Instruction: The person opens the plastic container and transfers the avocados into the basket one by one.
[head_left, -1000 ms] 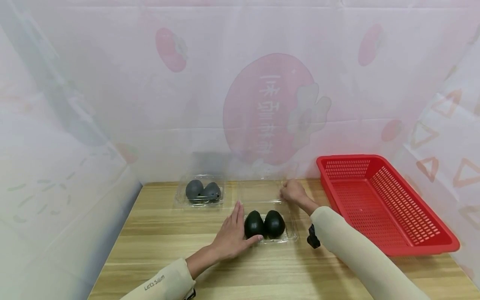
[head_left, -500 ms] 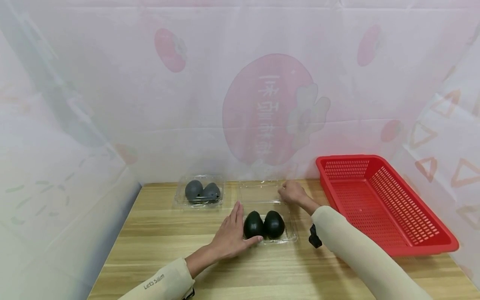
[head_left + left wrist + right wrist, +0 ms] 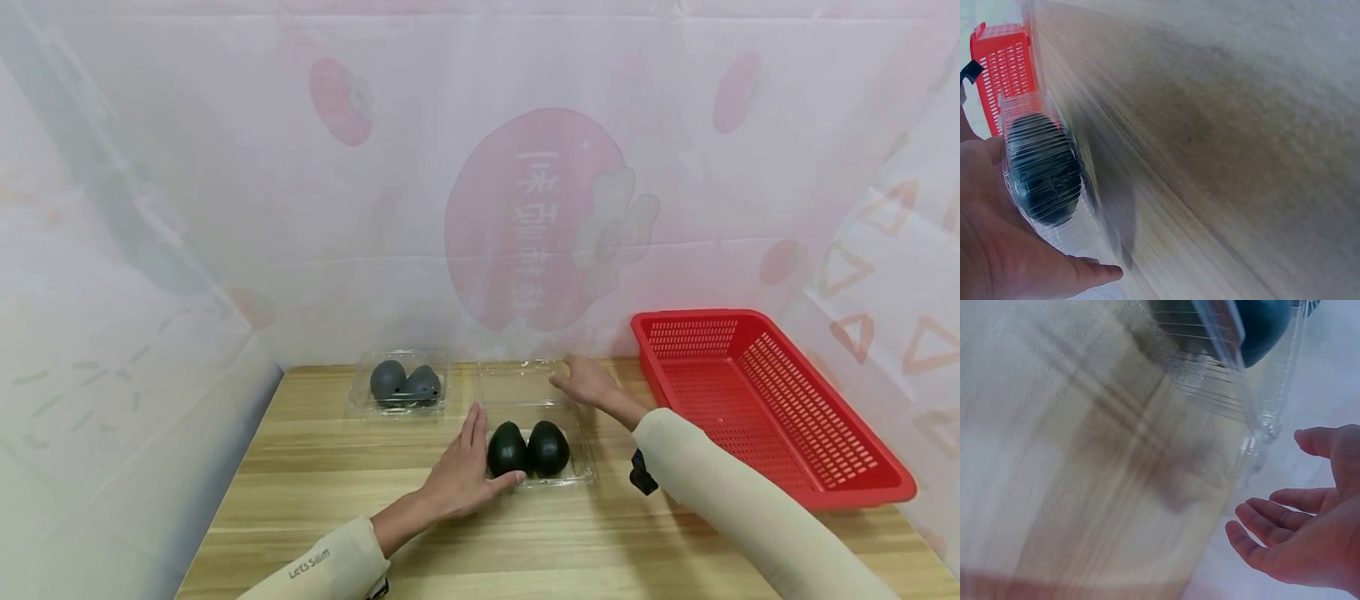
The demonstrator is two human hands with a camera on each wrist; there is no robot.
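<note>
Head view from my end: the clear clamshell tray (image 3: pixel 587 476) sits mid-table (image 3: pixel 360 508), lid (image 3: pixel 517 386) folded back behind it, with two dark green fruits (image 3: pixel 508 448) side by side inside. Left hand (image 3: pixel 459 477) lies along the tray's left side, fingers straight, thumb across the front edge, not gripping. Right hand (image 3: pixel 588 382) is by the lid's right edge; can't tell contact from here. A second clear box (image 3: pixel 360 400) with two greyish fruits (image 3: pixel 388 380) is back left, and there's a red basket (image 3: pixel 847 500) off to the right.

Left wrist view: that palm is right against the ribbed wall, fingers stretched out, pinching nothing. Plastic looks thin and slick, so I'd guess it's light and flexes if squeezed. The fruits look firm and should give the tray its weight.

Right wrist view: fingers loosely spread, nothing between them, just apart from the clear edge. I'd take the lid by its free rim or a corner, gently, and steady the tray low on its side walls.
</note>
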